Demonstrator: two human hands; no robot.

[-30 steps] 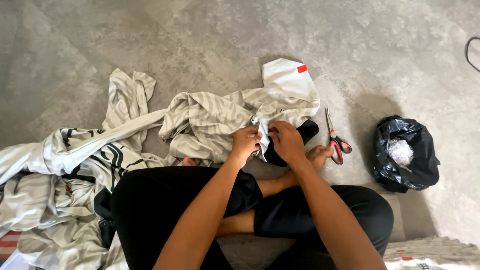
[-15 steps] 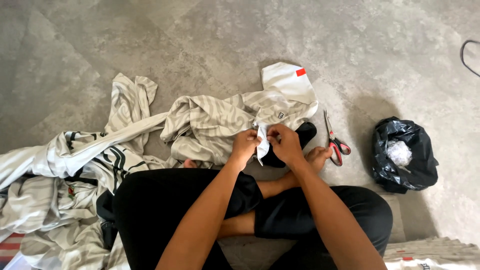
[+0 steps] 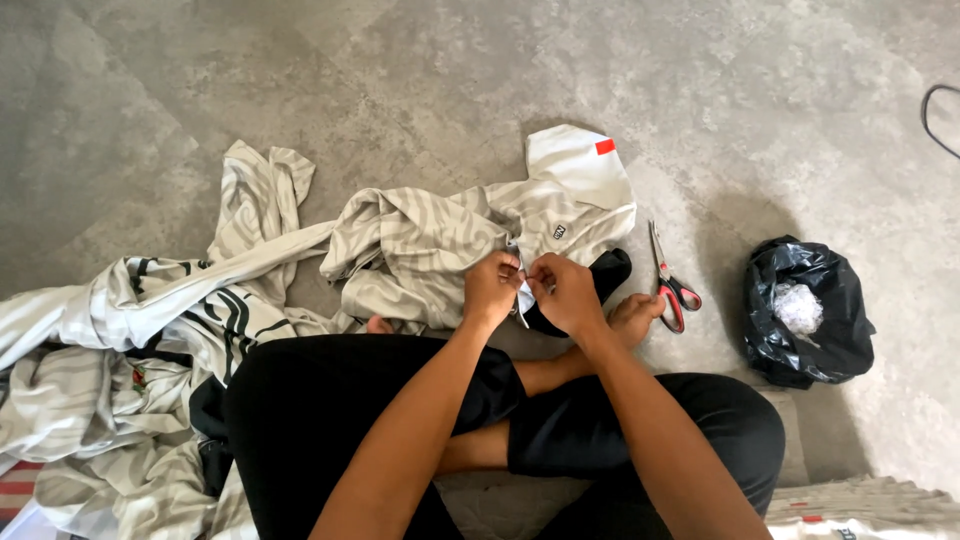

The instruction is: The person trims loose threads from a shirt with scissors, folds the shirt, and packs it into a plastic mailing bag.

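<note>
Just below the middle of the frame, the left hand (image 3: 492, 288) and the right hand (image 3: 566, 293) meet over a small white tag (image 3: 524, 296) sewn to the striped grey-and-white garment (image 3: 430, 250). Both hands are closed in a narrow pinch on the tag, fingertips nearly touching one another. Compared with half a second ago, less of the tag shows: then a longer white strip hung between the hands, now only a short sliver is visible between the thumbs, and the hands sit slightly closer together. A second ago the strip was longer still and the hands stood a little higher in the frame.

The garment spreads from the hands toward the upper middle of the frame, where a white panel with a small red patch (image 3: 604, 146) lies flat on the grey floor (image 3: 700, 80); its position is unchanged. A dark cloth (image 3: 610, 266) shows just right of the right hand. Red-handled scissors (image 3: 668, 280) lie on the floor right of the hands, near the person's bare foot (image 3: 638, 316), as before. A black plastic bag (image 3: 808, 312) with crumpled clear film inside sits at the right of the frame. More striped fabric (image 3: 110, 380) is piled at the lower left, beside the person's black-clad knee.
</note>
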